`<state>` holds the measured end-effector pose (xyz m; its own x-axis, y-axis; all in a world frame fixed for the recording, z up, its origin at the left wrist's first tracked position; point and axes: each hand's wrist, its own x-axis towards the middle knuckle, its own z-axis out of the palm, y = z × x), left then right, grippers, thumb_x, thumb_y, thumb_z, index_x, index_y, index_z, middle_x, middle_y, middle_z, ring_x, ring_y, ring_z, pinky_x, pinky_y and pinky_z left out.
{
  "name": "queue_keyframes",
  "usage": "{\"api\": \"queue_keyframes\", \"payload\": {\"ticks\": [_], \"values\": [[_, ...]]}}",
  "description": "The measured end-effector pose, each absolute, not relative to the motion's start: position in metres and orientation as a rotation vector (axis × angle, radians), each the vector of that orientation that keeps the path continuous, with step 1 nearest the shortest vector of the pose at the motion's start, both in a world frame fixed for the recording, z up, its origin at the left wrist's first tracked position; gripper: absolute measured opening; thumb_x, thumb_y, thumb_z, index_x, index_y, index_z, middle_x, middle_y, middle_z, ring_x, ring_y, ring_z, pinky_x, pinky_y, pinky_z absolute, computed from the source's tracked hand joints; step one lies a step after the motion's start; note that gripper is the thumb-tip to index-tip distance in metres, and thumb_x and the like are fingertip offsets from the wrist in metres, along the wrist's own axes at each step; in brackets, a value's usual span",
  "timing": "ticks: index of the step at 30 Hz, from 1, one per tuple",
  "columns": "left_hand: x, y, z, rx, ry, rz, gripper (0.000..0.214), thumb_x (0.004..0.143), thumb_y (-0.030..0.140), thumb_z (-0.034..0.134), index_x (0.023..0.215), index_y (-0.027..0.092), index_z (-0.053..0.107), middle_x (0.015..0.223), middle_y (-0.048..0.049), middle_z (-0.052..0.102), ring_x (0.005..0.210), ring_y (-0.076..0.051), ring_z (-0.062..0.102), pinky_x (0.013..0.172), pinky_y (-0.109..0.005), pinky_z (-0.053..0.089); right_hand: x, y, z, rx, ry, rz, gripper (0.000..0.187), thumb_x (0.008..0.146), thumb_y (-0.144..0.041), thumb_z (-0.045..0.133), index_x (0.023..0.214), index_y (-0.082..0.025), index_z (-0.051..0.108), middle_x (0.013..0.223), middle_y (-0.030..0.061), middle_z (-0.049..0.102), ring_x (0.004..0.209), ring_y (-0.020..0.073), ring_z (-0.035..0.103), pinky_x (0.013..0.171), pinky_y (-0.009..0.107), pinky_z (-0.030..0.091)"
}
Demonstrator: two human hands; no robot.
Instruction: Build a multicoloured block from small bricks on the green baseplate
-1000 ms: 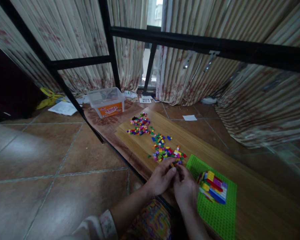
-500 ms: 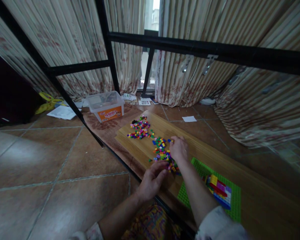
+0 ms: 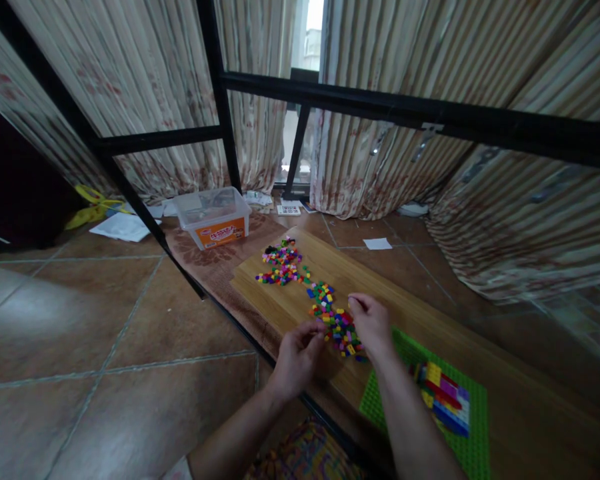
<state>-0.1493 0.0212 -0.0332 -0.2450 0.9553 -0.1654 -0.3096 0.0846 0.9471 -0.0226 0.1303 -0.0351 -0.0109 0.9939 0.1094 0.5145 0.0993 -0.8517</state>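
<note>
My left hand rests on the wooden board, fingers curled, just left of a near pile of small coloured bricks. My right hand hovers at the right side of that pile with fingertips pinched together; what they hold, if anything, is too small to see. A second pile of bricks lies farther along the board. A green baseplate to the right carries a block of stacked coloured bricks.
A clear plastic tub with an orange label stands on the tiled floor beyond the board. Black metal frame bars cross in front of striped curtains. Papers lie on the floor at the left.
My right hand reached out from the baseplate side to the far part of the near pile, then drew back a little with fingers pinched. My left hand stayed by the pile.
</note>
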Motion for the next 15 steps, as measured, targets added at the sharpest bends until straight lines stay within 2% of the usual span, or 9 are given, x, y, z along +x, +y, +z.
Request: {"api": "queue_keyframes", "payload": {"ticks": [3, 5, 7, 11, 15], "values": [[-0.143, 0.024, -0.02, 0.736, 1.125, 1.429, 0.023, 0.077, 0.036, 0.066, 0.089, 0.016, 0.068, 0.077, -0.001, 0.064, 0.067, -0.012, 0.055, 0.065, -0.021, 0.046, -0.016, 0.088, -0.026, -1.365, -1.409, 1.118, 0.034, 0.084, -0.047, 0.05, 0.099, -0.021, 0.066, 0.096, 0.007, 0.07, 0.079, 0.0183, 0.065, 0.069, 0.033, 0.051], [-0.138, 0.024, -0.011, 0.747, 1.057, 1.411, 0.025, 0.077, 0.038, 0.066, 0.087, 0.016, 0.067, 0.076, -0.0011, 0.064, 0.067, -0.012, 0.056, 0.064, -0.021, 0.047, -0.014, 0.061, -0.017, -1.177, -1.083, 1.475, 0.031, 0.078, -0.046, 0.061, 0.098, -0.023, 0.067, 0.103, 0.0068, 0.069, 0.086, 0.0185, 0.065, 0.071, 0.032, 0.051], [-0.133, 0.022, -0.005, 0.758, 1.011, 1.382, 0.026, 0.077, 0.041, 0.066, 0.085, 0.016, 0.067, 0.077, -0.0017, 0.064, 0.069, -0.013, 0.058, 0.066, -0.022, 0.048, -0.015, 0.042, -0.009, -1.077, -0.919, 1.6, 0.029, 0.074, -0.043, 0.067, 0.095, -0.024, 0.069, 0.102, 0.0064, 0.07, 0.089, 0.0196, 0.064, 0.07, 0.031, 0.051], [-0.125, 0.014, -0.001, 0.771, 1.011, 1.351, 0.025, 0.072, 0.039, 0.071, 0.082, 0.016, 0.066, 0.077, -0.0015, 0.065, 0.068, -0.014, 0.06, 0.067, -0.025, 0.05, -0.021, 0.022, 0.001, -1.051, -0.843, 1.568, 0.027, 0.072, -0.043, 0.069, 0.09, -0.023, 0.071, 0.096, 0.005, 0.071, 0.089, 0.0198, 0.063, 0.073, 0.032, 0.051], [-0.123, 0.005, 0.001, 0.806, 1.091, 1.349, 0.021, 0.068, 0.034, 0.074, 0.076, 0.016, 0.067, 0.07, -0.0001, 0.064, 0.062, -0.012, 0.057, 0.063, -0.023, 0.049, -0.022, 0.012, 0.003, -1.096, -0.871, 1.437, 0.03, 0.072, -0.043, 0.07, 0.093, -0.021, 0.071, 0.092, 0.0041, 0.071, 0.087, 0.0179, 0.063, 0.077, 0.031, 0.05]]}}
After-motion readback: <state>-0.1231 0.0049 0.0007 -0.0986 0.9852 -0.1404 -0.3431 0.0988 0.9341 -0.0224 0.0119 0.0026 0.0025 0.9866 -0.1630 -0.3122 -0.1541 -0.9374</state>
